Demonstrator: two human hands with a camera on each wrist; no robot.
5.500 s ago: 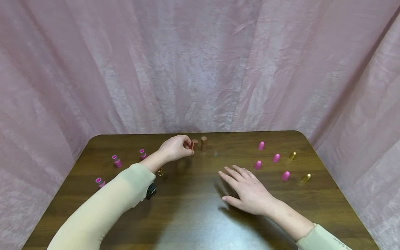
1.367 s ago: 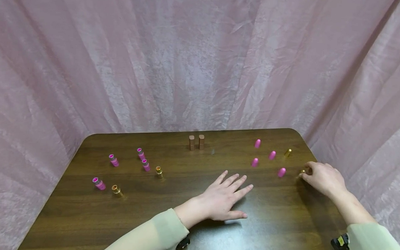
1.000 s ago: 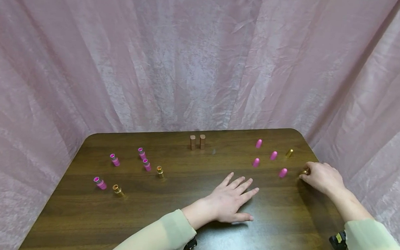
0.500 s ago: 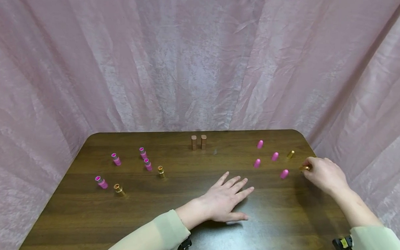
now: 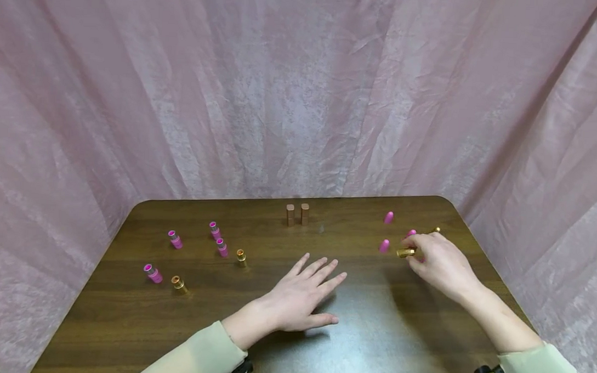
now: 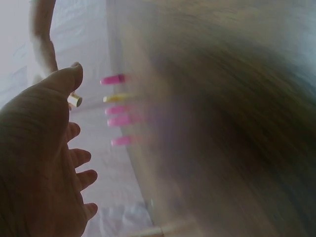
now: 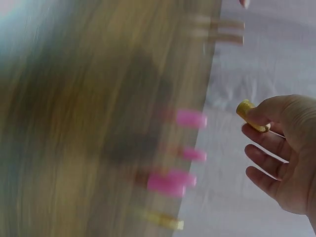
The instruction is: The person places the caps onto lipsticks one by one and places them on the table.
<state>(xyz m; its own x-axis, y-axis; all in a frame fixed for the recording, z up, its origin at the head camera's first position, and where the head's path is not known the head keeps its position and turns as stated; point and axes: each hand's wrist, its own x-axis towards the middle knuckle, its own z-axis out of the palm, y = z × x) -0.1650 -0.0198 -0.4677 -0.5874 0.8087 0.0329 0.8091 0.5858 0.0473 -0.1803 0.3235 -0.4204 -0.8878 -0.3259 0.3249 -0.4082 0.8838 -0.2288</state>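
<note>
My right hand (image 5: pixel 441 263) pinches a gold lipstick cap (image 5: pixel 406 252) between thumb and forefinger, lifted above the right part of the table. In the right wrist view the gold cap (image 7: pixel 252 116) lies tilted in the pinch, the other fingers loosely bent. Several pink lipstick caps (image 5: pixel 384 245) stand around that hand, one mostly hidden behind it. A second gold cap (image 5: pixel 436 230) shows just past the knuckles. Over the middle of the table my left hand (image 5: pixel 294 301) is spread with straight fingers and holds nothing.
On the left stand several pink lipstick tubes (image 5: pixel 176 240) with silver collars, plus gold tubes (image 5: pixel 179 283) (image 5: pixel 241 257). Two copper-coloured square lipsticks (image 5: pixel 290 215) stand upright near the back edge. Pink curtains (image 5: pixel 296 98) hang behind the wooden table (image 5: pixel 116 323).
My right hand has picked up the gold cap from the far right and carried it leftward. Earlier, my left hand released a copper lipstick at the back; it has just shifted left.
</note>
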